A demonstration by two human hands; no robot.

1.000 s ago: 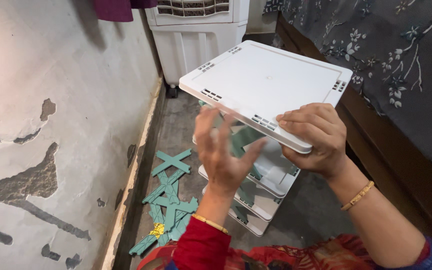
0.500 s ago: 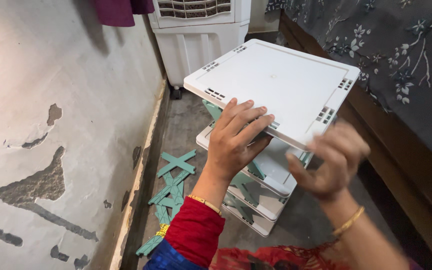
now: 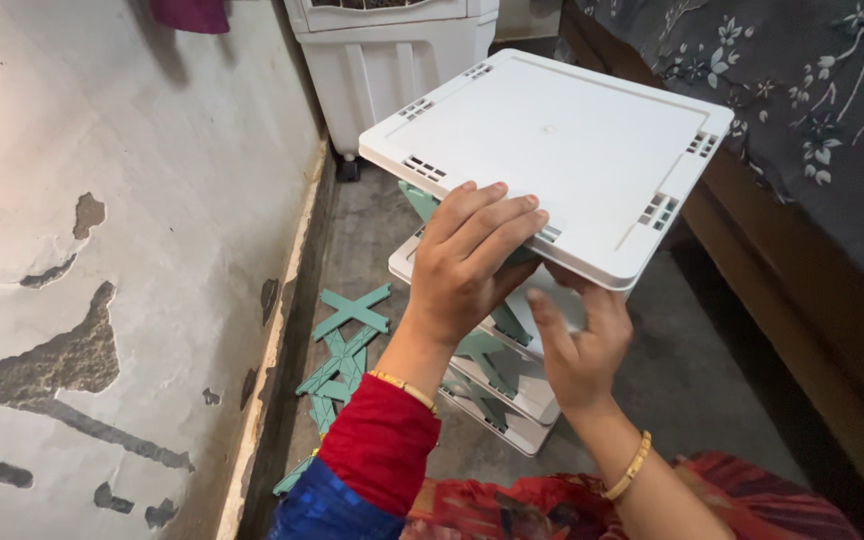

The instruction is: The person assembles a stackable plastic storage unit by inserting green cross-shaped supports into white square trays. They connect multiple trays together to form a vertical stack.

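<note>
White plastic shelf panel now rests under my left hand, fingers flat together on top, while my right hand has dropped beneath, fingers apart, steadying it.

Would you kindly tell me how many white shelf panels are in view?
3: the top panel under the left hand, a middle one, and a bottom one; more may be hidden.
</note>
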